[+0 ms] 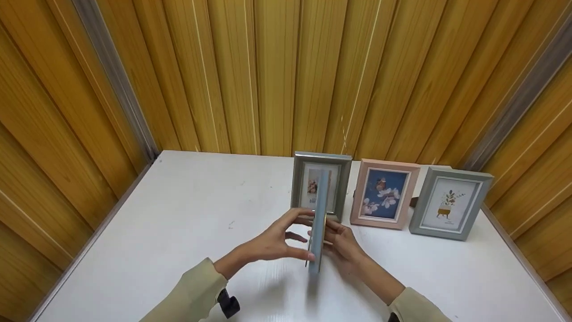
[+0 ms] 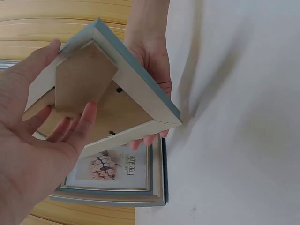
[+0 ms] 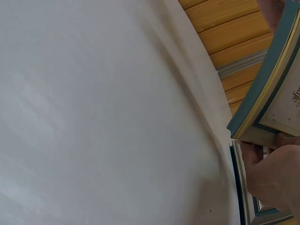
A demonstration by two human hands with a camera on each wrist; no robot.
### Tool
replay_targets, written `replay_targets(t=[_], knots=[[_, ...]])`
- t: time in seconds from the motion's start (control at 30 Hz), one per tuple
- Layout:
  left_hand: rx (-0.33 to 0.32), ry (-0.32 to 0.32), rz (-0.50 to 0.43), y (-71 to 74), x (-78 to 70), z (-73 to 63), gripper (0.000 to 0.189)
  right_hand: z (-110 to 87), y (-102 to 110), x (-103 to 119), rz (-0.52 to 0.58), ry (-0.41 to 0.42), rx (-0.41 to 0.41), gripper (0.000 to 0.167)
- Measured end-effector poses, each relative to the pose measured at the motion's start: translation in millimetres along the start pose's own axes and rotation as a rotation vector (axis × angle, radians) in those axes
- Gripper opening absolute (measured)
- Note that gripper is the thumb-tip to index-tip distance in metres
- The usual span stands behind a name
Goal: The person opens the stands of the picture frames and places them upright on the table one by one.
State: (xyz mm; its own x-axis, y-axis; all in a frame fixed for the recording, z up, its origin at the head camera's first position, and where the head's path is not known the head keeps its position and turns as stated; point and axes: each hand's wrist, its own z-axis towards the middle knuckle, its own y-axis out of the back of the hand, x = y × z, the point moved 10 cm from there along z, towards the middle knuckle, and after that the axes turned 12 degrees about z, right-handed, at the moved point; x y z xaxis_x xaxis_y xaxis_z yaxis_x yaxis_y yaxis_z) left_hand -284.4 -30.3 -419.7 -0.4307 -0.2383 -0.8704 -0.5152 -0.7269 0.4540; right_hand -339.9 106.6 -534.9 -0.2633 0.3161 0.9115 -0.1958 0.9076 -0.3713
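Note:
Between my two hands a blue-edged picture frame (image 1: 318, 223) is held upright above the table, edge-on in the head view. My left hand (image 1: 277, 239) grips it from the back side, thumb on its edge. In the left wrist view its brown backing shows, with small dark clips and a stand flap (image 2: 82, 77); the left fingertips (image 2: 86, 115) rest at that flap. My right hand (image 1: 344, 246) holds the frame from the front side. In the right wrist view the right thumb and fingers pinch its lower border (image 3: 260, 136). Most of its picture is hidden.
Behind the hands stands a grey-green frame (image 1: 344, 188) with a flower print, partly covered by the held one. To its right are a pink frame (image 1: 357, 192) and a sage-green frame (image 1: 420, 210). The white table (image 1: 178, 223) meets wood-patterned walls (image 1: 272, 76).

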Motion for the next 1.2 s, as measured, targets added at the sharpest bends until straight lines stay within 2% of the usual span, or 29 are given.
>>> replay_targets(t=[0.2,0.37,0.5,0.67,0.77,0.93,1.03,1.1,1.2], knots=[[0.019,-0.064,-0.071,-4.0,3.5,-0.7,0.089,-1.5,-2.2,0.1,0.055,-0.004,0.028,0.053],[0.023,-0.077,-0.067,-4.2,2.5,-3.0,0.087,-3.3,-2.7,-0.6,0.079,-0.009,0.055,0.044],[0.024,-0.081,-0.001,3.8,0.9,-6.1,0.074,-3.6,0.4,-0.7,0.099,-0.016,0.065,0.041],[-0.055,-0.043,0.119,25.3,3.7,-9.6,0.058,-1.8,3.7,-0.2,0.063,-0.017,0.061,0.05],[-0.083,-0.022,0.16,31.8,3.5,-10.1,0.055,-1.2,4.1,0.9,0.05,-0.015,0.051,0.057],[-0.154,-0.085,0.277,36.4,-9.7,-11.9,0.056,-2.1,9.0,7.3,0.04,0.028,-0.031,0.06],[-0.238,-0.118,0.345,41.1,-18.6,-14.5,0.043,-4.8,14.8,13.1,0.029,0.083,-0.122,0.057],[-0.286,-0.111,0.361,44.2,-20.7,-15.6,0.033,-6.7,17.6,17.4,0.026,0.12,-0.18,0.053],[-0.335,-0.07,0.355,47.7,-17.6,-16.3,0.034,-10.1,20.2,24.0,0.021,0.17,-0.248,0.05]])
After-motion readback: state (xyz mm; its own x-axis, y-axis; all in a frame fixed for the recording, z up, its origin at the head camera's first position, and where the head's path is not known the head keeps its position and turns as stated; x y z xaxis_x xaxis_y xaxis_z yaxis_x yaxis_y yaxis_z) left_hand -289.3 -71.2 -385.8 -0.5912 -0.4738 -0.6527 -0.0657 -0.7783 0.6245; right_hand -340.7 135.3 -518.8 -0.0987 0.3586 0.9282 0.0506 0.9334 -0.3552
